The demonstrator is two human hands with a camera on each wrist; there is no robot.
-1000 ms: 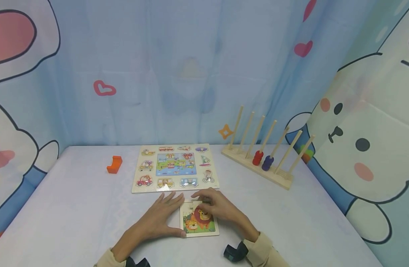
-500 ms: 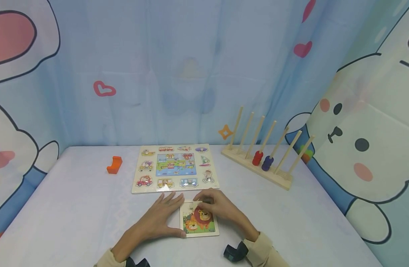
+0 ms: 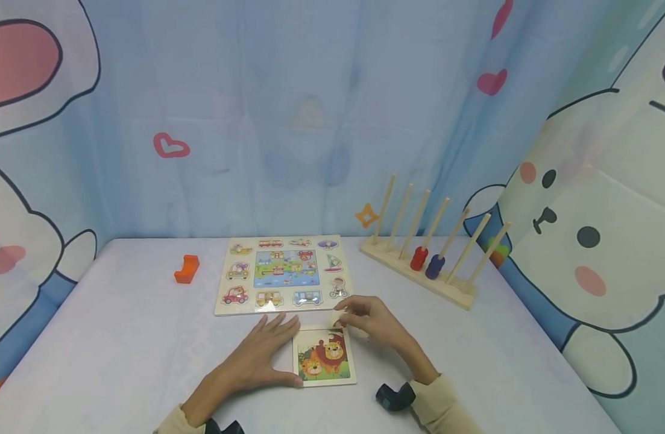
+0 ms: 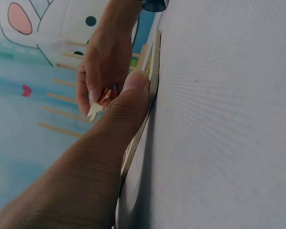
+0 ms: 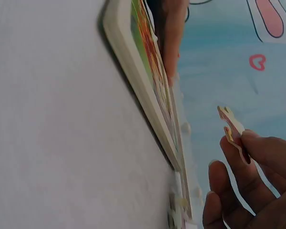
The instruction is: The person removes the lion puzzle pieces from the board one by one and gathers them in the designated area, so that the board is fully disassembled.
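A small jigsaw puzzle (image 3: 324, 363) with a lion picture and pale wooden border lies on the table. My left hand (image 3: 258, 355) rests flat along its left side, fingers spread, thumb at the lower left corner. Above the puzzle's upper right corner, my right hand (image 3: 374, 322) pinches a puzzle piece (image 5: 235, 130) between thumb and fingers. In the right wrist view the piece is thin, with a pale edge and knobs, raised off the board. In the left wrist view its pale side (image 4: 95, 110) shows beyond my left thumb. Part of the upper picture area looks pale, without print.
A larger vehicle puzzle board (image 3: 284, 274) lies just behind the small one. At the back right stands a wooden peg rack (image 3: 419, 271) with red beads (image 3: 419, 258) and blue beads (image 3: 434, 266). An orange block (image 3: 187, 269) lies to the left. Curtains surround the table.
My right hand has lifted the puzzle piece off the small puzzle and moved up and to the right with it. The left hand has stayed in place.
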